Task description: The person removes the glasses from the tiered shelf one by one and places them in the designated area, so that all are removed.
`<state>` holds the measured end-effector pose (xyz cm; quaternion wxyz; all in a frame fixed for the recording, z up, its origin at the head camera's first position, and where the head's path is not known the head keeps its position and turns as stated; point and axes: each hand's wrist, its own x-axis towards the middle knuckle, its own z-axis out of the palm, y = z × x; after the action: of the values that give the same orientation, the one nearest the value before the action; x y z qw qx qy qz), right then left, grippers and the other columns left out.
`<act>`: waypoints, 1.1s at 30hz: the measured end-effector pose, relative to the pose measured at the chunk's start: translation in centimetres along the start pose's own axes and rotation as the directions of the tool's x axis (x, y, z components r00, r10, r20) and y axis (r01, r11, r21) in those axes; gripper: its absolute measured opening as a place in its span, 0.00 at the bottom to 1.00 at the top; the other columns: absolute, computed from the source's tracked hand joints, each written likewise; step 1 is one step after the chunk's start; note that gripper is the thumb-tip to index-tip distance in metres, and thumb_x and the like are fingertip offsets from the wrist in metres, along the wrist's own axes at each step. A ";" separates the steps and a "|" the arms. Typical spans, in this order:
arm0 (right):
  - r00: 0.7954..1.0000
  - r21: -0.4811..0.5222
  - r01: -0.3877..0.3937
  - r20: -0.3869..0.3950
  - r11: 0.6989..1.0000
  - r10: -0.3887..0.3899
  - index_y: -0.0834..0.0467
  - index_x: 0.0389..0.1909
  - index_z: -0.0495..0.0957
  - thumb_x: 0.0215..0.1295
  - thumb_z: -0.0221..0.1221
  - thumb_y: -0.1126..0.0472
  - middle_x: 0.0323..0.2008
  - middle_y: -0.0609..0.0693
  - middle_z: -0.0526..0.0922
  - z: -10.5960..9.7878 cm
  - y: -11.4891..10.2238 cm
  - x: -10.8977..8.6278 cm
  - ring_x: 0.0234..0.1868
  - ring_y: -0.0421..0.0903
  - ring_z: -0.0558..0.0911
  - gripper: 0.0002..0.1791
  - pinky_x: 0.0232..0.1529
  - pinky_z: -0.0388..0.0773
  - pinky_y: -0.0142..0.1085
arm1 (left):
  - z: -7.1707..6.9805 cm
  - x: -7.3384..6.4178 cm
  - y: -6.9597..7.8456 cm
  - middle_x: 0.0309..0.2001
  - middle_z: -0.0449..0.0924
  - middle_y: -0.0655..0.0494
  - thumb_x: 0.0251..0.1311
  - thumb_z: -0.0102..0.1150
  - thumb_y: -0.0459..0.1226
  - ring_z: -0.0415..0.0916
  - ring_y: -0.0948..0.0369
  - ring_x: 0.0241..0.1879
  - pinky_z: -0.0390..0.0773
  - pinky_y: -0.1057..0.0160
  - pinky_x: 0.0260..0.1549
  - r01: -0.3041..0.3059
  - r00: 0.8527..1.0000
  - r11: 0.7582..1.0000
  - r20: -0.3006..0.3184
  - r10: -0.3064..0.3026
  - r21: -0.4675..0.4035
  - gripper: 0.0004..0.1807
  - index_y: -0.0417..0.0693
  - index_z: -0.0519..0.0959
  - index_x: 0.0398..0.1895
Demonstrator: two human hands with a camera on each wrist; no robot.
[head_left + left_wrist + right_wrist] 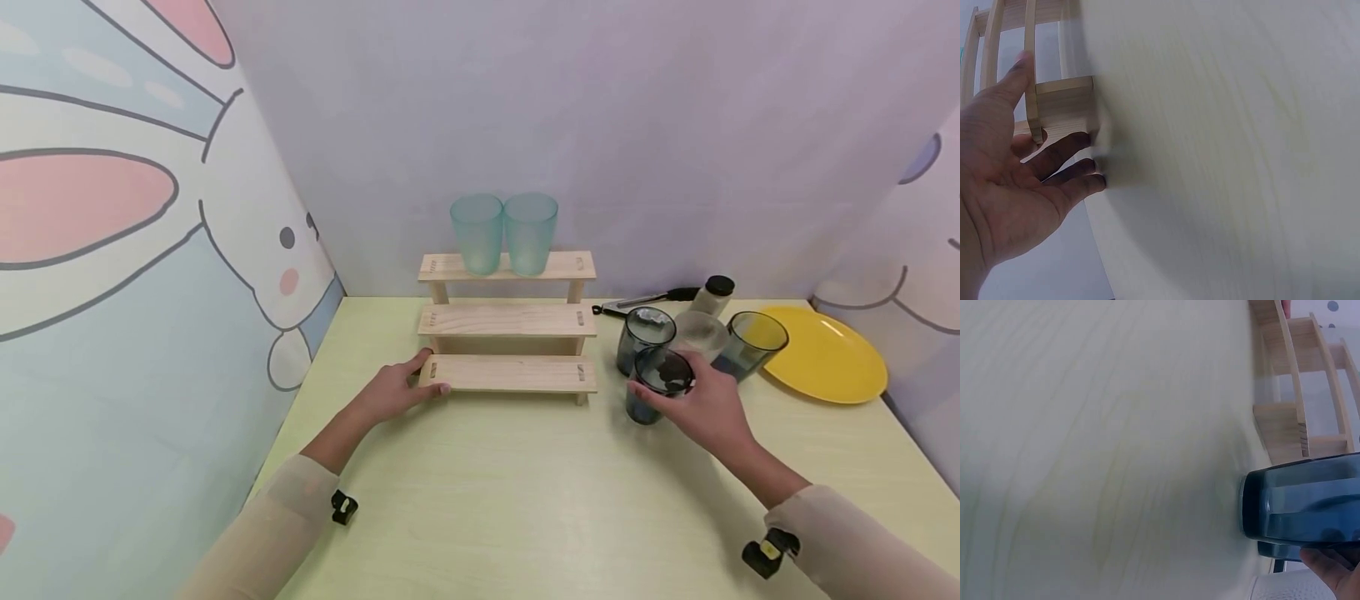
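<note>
My left hand (393,392) grips the left end of the lowest plank of a three-tier wooden shelf (510,320), thumb at the front and index finger behind. In the left wrist view the other fingers (1066,153) stay off the plank. Two frosted aqua cups (477,237) stand side by side on the top tier. To the right of the shelf, my right hand (708,408) holds a dark blue-grey glass (641,407) near its rim. That glass (1310,503) is upright; I cannot tell whether its base touches the table.
Close behind the held glass stand another dark glass (633,350), a clear textured cup (701,327) and a third dark glass (756,333). Farther back are a black-lidded jar (712,297) and a black-handled utensil (678,294). A yellow plate (832,358) lies at the right.
</note>
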<state>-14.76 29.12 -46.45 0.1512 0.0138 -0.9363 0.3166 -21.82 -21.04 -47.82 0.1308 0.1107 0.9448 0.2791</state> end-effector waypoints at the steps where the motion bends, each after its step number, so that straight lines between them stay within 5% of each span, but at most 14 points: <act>1: 1.000 0.000 0.002 -0.007 1.000 -0.002 0.63 0.64 0.79 0.58 0.82 0.38 0.44 0.64 0.92 0.1 0.1 0.0 0.42 0.59 0.88 0.44 0.36 0.77 0.38 | 0.0 0.1 0.0 0.80 0.71 0.34 0.69 0.66 0.70 0.77 0.41 0.73 0.81 0.42 0.63 -0.001 1.000 1.000 0.001 0.001 -0.001 0.57 0.52 0.56 0.91; 24: 0.996 -0.056 -0.066 0.063 0.996 0.070 0.70 0.71 0.71 0.61 0.77 0.30 0.48 0.73 0.88 0.3 -0.8 0.2 0.45 0.66 0.87 0.56 0.41 0.82 0.54 | -0.1 -0.1 0.1 0.81 0.70 0.34 0.69 0.66 0.70 0.75 0.40 0.75 0.80 0.40 0.66 0.001 1.000 1.000 0.004 -0.001 -0.008 0.58 0.51 0.56 0.91; 33: 0.996 -0.051 -0.027 0.078 0.998 0.031 0.67 0.69 0.73 0.62 0.77 0.31 0.46 0.68 0.88 -0.4 -0.7 0.2 0.43 0.61 0.86 0.52 0.39 0.78 0.46 | 0.0 0.1 0.0 0.81 0.70 0.35 0.69 0.65 0.71 0.77 0.42 0.73 0.81 0.42 0.64 0.001 1.000 1.000 0.007 -0.001 0.000 0.58 0.51 0.56 0.91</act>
<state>-14.80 28.77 -45.68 0.1099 0.0087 -0.9492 0.2947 -21.91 -21.01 -47.81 0.1342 0.1110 0.9445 0.2787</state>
